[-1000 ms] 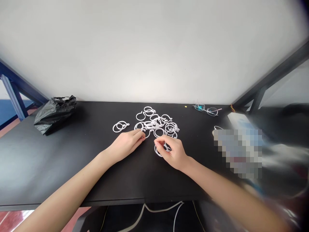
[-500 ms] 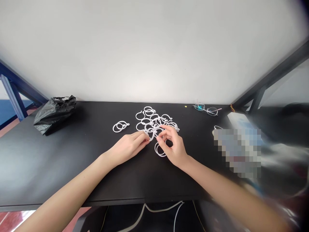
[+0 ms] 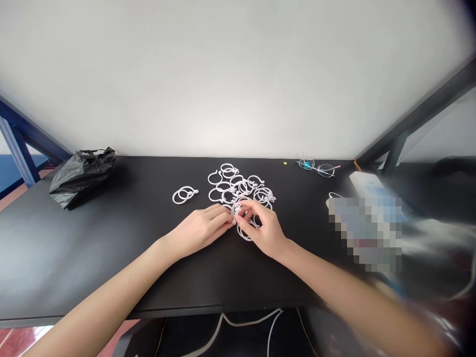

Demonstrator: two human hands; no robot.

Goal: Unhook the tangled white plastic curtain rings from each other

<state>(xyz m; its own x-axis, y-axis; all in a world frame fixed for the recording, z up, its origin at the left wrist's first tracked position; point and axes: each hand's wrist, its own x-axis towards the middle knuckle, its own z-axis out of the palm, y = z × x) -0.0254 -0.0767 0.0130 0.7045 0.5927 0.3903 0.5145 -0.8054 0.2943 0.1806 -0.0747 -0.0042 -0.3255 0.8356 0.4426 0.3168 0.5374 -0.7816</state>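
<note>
A loose pile of white rings [image 3: 231, 189], each with a small clasp-like knob, lies on the black table. My left hand [image 3: 204, 225] is closed at the pile's near edge, its thumb and fingertips pinching a white ring [image 3: 233, 210]. Opposite it, my right hand [image 3: 266, 225] pinches the same ring near its knob, and the fingertips of both hands almost meet. Fingers partly cover this ring. Beneath my right hand a few more rings [image 3: 243, 233] lie flat. Two overlapping rings [image 3: 185, 195] sit apart, left of the pile.
A crumpled black plastic bag [image 3: 84, 173] stands at the table's [image 3: 148, 183] back left. Eyeglasses [image 3: 316, 167] lie by the wall at the back right. Farther right are a white box [image 3: 366, 183] and a blurred-out item [image 3: 357, 228]. White cables [image 3: 253, 323] hang below the front edge.
My right hand has moved slightly left and closed its fingers on the ring. My left hand has shifted a little right and down, so the hands now meet at the ring.
</note>
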